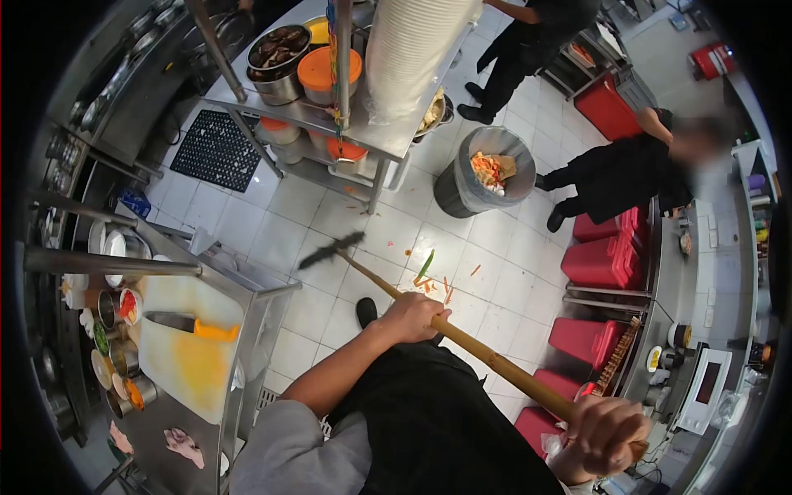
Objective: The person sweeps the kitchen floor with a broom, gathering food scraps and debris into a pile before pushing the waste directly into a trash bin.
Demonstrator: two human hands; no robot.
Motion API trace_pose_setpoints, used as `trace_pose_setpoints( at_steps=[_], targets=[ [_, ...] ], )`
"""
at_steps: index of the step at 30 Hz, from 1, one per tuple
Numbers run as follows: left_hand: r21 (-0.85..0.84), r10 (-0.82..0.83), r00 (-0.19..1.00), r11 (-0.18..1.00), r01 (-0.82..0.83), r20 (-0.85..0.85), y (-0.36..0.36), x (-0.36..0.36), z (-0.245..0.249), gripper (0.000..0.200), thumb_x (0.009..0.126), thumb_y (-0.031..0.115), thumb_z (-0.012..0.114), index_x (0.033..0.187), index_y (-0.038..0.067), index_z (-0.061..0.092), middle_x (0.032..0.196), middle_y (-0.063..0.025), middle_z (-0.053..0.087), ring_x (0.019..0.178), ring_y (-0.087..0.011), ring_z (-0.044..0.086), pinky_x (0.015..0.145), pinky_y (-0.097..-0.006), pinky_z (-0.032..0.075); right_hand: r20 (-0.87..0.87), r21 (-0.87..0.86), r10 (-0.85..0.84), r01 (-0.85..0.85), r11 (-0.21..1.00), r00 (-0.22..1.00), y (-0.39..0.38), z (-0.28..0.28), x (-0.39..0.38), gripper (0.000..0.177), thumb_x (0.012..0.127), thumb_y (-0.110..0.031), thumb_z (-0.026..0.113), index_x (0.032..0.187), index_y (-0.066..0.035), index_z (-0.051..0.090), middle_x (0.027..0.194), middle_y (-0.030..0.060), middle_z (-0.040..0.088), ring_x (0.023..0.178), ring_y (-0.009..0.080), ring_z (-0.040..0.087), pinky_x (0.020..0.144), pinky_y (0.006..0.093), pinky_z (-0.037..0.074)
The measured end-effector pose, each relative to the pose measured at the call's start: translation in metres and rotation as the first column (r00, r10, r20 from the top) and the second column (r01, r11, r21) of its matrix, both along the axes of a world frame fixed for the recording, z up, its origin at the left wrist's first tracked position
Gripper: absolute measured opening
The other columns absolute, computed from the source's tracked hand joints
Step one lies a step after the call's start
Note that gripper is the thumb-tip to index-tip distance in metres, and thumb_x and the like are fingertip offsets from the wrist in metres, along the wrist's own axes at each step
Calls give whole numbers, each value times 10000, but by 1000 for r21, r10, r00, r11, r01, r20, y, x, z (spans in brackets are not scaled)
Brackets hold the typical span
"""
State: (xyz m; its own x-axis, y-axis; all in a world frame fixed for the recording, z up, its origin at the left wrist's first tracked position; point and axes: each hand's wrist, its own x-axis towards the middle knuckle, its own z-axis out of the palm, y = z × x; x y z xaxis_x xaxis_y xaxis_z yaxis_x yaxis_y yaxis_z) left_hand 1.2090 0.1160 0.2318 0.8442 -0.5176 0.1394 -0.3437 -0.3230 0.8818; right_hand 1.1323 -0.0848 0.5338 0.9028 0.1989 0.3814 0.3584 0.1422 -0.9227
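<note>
A long-handled broom (503, 367) runs diagonally across the view. Its dark head (330, 250) rests on the white tiled floor at the left. My left hand (412, 318) is wrapped round the middle of the pale wooden handle. Near the handle's upper end, at the lower right, my right hand (606, 433) is closed on it. Orange shreds (429, 285) and a green strip (426, 265) lie on the tiles just beyond my left hand, to the right of the broom head.
A lined bin (485, 173) with food scraps stands ahead. Metal shelving (309, 120) holds orange-lidded tubs. At left, a steel counter carries a cutting board (186, 355) and an orange-handled knife (194, 326). Red bins (602, 264) line the right side. Two people (619, 169) stand beyond.
</note>
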Motion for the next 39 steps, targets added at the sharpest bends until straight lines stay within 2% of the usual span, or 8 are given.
trace_pose_setpoints(
  at_steps=[4,6,14,23,29,32,34,39],
  targets=[
    [-57,183,963,983,-175,198,20,25,28,280,840,135,672,593,29,593,555,-169,574,507,-358,586,518,-444,470,-9,118,-112,113,987,994,-10,2,0,384,935,-202,609,632,-142,382,430,-50,377,367,84,390,453,257,423],
    [-44,176,949,984,-170,263,28,47,23,288,838,134,677,587,27,586,547,-169,566,494,-353,581,507,-442,463,-27,111,-98,100,989,995,-16,-9,-1,344,918,-205,618,654,-118,416,450,7,410,387,144,419,467,355,415],
    [161,-173,982,974,159,76,12,70,-38,190,794,184,684,663,58,630,663,-167,647,676,-382,639,660,-463,507,-141,82,-407,420,904,903,15,-66,-19,324,958,-204,574,729,-126,358,490,-4,360,442,148,356,613,413,425],
    [124,-386,921,913,389,-51,14,6,-39,118,770,201,691,722,107,640,670,-111,642,710,-355,647,658,-441,509,-205,-4,-244,248,969,948,14,-29,-36,358,956,-215,609,700,-87,396,497,23,438,438,163,422,581,403,459],
    [122,-35,994,991,48,-108,61,19,-65,56,733,66,694,775,77,659,748,-134,676,729,-352,661,687,-432,528,-140,37,94,-89,995,986,24,-71,5,275,908,-71,572,671,-57,432,525,57,470,470,202,478,583,432,499],
    [146,158,987,976,-162,35,100,64,-110,54,767,70,683,742,48,641,731,-180,659,745,-380,655,676,-453,520,-102,16,105,-104,994,989,45,-145,33,262,904,16,549,691,-61,418,607,70,505,567,208,506,668,448,515],
    [341,222,967,906,-252,126,114,90,-150,112,770,97,692,712,36,618,745,-207,647,791,-407,644,700,-475,512,-184,5,31,-30,1000,983,60,-211,46,264,926,38,517,704,-52,407,639,69,520,644,210,532,754,446,511],
    [334,-18,995,941,51,-102,75,78,-212,151,728,120,731,699,49,601,792,-206,648,846,-417,627,791,-486,494,-114,-164,-16,-3,986,993,51,-216,27,239,897,65,553,714,-41,443,667,86,564,676,234,591,742,448,530]
  ],
)
